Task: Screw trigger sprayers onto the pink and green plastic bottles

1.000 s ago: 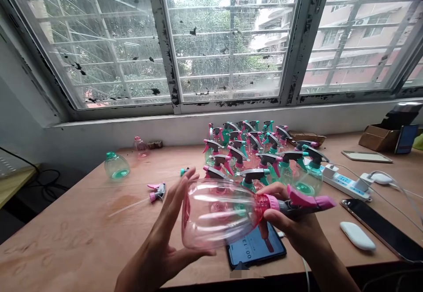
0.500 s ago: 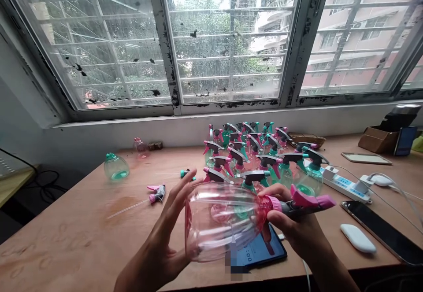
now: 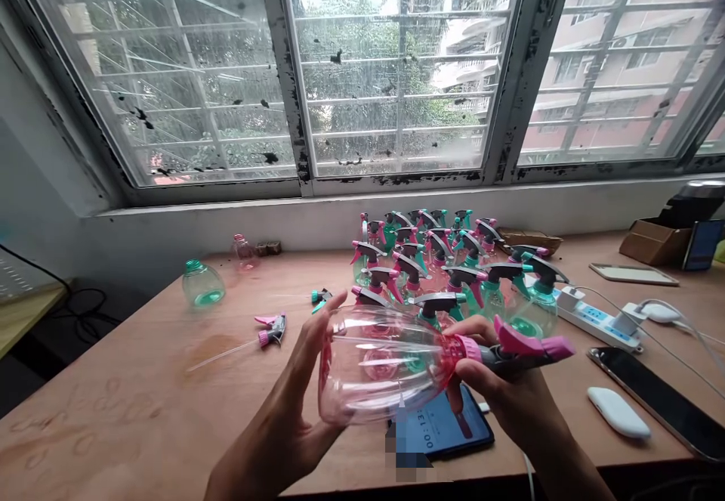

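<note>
The wooden table point(image 3: 141, 380) runs under the window, with a crowd of capped spray bottles point(image 3: 447, 267) standing towards its back. Over the near edge I hold a clear pink bottle point(image 3: 385, 361) on its side, lifted off the table. My left hand point(image 3: 288, 425) cups its base, fingers spread over the top, thumb beneath. My right hand point(image 3: 510, 399) is closed around the neck and the pink spray head point(image 3: 526, 346), which points right. A phone point(image 3: 453, 429) lies just below
</note>
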Available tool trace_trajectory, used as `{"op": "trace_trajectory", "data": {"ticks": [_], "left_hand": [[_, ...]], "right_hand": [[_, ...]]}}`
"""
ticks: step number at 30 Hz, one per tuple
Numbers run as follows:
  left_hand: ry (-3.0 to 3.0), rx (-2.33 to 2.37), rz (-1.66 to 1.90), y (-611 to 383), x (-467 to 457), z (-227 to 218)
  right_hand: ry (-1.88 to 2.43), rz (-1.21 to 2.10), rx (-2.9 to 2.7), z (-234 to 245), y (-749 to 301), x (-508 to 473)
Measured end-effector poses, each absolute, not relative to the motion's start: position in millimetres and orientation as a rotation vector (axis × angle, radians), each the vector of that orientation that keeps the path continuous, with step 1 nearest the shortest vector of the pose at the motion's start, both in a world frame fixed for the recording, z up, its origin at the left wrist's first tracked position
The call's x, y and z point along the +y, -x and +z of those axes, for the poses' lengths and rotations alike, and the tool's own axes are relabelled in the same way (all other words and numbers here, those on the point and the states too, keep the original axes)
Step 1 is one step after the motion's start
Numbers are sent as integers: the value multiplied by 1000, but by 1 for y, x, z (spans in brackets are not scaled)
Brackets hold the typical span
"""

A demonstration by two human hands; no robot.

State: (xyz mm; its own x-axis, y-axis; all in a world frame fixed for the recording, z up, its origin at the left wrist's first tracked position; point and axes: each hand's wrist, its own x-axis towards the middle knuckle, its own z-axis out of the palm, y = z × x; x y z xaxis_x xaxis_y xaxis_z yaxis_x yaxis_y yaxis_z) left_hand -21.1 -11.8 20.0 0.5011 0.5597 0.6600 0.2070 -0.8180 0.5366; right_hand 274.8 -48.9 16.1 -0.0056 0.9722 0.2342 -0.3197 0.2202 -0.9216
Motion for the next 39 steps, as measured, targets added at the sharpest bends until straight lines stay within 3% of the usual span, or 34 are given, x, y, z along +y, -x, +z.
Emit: {"op": "trace_trajectory", "data": {"ticks": [39], "left_hand": [[-2357,634,1211,24,-9,14]], "right_hand": [[754,1158,-1104,17,-273,-50]]}}
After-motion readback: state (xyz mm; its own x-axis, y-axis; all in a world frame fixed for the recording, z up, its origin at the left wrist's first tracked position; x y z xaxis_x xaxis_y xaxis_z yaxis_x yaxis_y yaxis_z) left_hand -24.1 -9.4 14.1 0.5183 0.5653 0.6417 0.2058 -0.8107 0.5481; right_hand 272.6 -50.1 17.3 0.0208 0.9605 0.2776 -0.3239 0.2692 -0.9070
